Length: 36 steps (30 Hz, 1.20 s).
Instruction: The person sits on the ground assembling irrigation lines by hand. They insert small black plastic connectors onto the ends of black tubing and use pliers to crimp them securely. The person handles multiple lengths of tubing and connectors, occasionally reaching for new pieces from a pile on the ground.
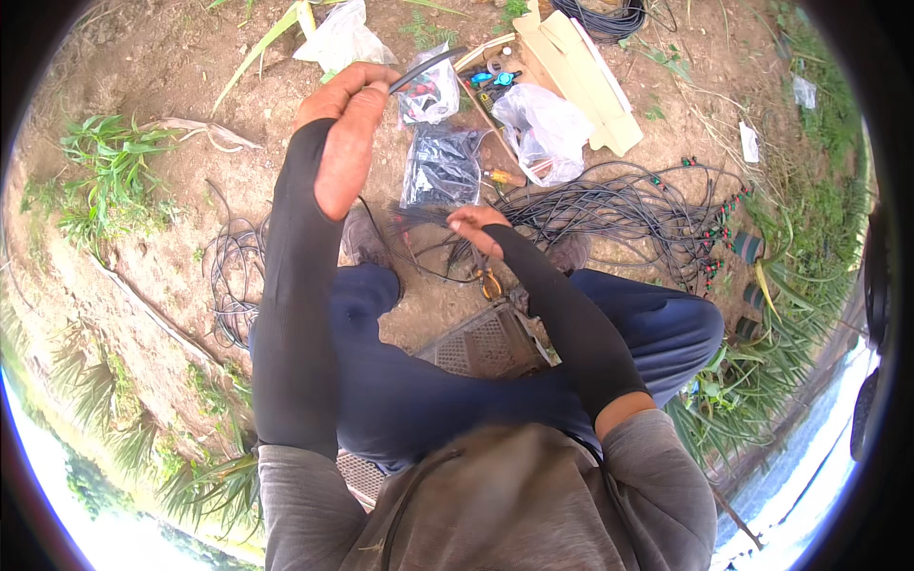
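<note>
My left hand is raised on the left, closed, with thumb and fingers around a black hose whose free end points up to the right. My right hand is lower and nearer the middle, its fingers pinched on a thin black tube that motion smears into a streak. Just below that hand, pliers with orange handles stand by a dark plastic crate. Between the hands and the box lies a clear bag of black parts.
An open cardboard box holds blue-and-black fittings and a white plastic bag. A yellow-handled tool lies beside it. Tangled black tubing with red and green ends spreads right; another coil lies left. A hose roll is at the back.
</note>
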Motion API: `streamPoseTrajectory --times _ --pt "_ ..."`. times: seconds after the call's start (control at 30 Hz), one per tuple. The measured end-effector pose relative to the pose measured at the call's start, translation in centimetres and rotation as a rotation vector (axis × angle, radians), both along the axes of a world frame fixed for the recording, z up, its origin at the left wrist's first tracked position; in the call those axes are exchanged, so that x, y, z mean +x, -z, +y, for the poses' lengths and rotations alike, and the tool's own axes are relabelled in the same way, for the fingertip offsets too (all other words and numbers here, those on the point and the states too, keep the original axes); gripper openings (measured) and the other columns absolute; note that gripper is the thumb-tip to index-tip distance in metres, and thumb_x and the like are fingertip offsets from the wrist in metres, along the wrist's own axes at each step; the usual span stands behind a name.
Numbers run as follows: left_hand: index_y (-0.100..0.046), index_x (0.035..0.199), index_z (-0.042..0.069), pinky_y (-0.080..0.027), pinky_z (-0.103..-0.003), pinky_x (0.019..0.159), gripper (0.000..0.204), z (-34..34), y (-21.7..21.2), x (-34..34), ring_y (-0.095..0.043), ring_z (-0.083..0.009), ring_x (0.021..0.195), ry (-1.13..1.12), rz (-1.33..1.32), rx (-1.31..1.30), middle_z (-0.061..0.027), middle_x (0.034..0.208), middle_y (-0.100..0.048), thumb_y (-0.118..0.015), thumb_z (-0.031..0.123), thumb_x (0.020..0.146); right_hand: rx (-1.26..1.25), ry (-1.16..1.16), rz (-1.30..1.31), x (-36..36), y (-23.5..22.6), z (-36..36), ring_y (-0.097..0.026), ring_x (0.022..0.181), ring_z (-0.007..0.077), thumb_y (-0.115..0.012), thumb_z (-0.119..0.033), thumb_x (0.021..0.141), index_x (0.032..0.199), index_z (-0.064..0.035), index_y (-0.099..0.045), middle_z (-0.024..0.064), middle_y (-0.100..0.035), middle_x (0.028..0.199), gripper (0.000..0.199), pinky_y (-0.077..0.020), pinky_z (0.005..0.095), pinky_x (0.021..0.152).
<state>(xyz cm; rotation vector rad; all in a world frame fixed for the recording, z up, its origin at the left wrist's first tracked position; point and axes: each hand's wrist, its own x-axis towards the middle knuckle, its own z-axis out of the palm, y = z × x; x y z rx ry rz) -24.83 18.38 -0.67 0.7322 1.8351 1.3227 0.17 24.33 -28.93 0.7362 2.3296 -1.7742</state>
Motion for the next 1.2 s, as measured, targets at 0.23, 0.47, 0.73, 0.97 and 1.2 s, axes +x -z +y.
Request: streamPoseTrajectory --times 0.23,0.47,0.73,0.97,1.2 --pt "-0.068 0.108 0.001 -0.042 -0.023 0.080 0.025 3.3 -1.2 1.0 -0.053 -0.0087 0.087 0.030 0.120 -0.324 -0.0035 0.093 -0.064 -0.054 0.017 0.096 0.218 0.789 -0.290 -0.8 7.6 15.7 -0.058 0.075 0.0124 -0.049 -0.001 0.089 0.104 -0.0050 -0.066 0.0074 -0.068 0.087 0.023 -0.0472 0.0269 0.072" --pt "-0.064 0.114 -0.001 -0.042 -0.021 0.077 0.026 4.4 -0.3 1.4 -0.054 -0.0070 0.085 -0.038 -0.046 -0.153 -0.0039 0.093 -0.065 -0.054 0.012 0.095 0.562 0.230 -0.610 -4.2 9.6 17.1 -0.055 0.078 0.0129 -0.055 -0.003 0.088 0.105 -0.0045 -0.064 0.0075 -0.065 0.090 0.020 -0.0452 0.0255 0.073" --pt "-0.067 0.105 -0.001 -0.034 -0.019 0.061 0.023 4.3 0.1 0.8 -0.043 -0.0026 0.068 0.014 0.067 -0.180 0.0036 0.075 -0.055 -0.057 0.017 0.095 0.603 0.204 -0.521 -3.7 12.4 17.1 -0.058 0.080 0.0124 -0.058 -0.007 0.089 0.111 -0.0053 -0.063 0.0064 -0.065 0.092 0.022 -0.0459 0.0256 0.071" --pt "-0.067 0.101 -0.002 -0.041 -0.023 0.071 0.023 4.4 -0.4 1.3 -0.051 -0.0082 0.078 0.056 -0.014 -0.097 -0.0008 0.082 -0.061 -0.056 0.017 0.094 0.170 0.479 0.019 1.6 11.8 17.7 -0.059 0.081 0.0120 -0.061 -0.010 0.090 0.116 -0.0060 -0.062 0.0055 -0.065 0.093 0.026 -0.0465 0.0257 0.069" --pt "-0.067 0.108 0.000 -0.042 -0.024 0.071 0.028 3.4 -0.5 2.5 -0.050 -0.0075 0.076 0.271 -0.006 -0.166 -0.0014 0.081 -0.060 -0.057 0.023 0.095 -0.454 0.767 0.221 0.2 -6.7 12.0 -0.062 0.087 0.0144 -0.061 -0.010 0.092 0.110 0.0021 -0.061 0.0084 -0.065 0.094 0.021 -0.0498 0.0283 0.081"
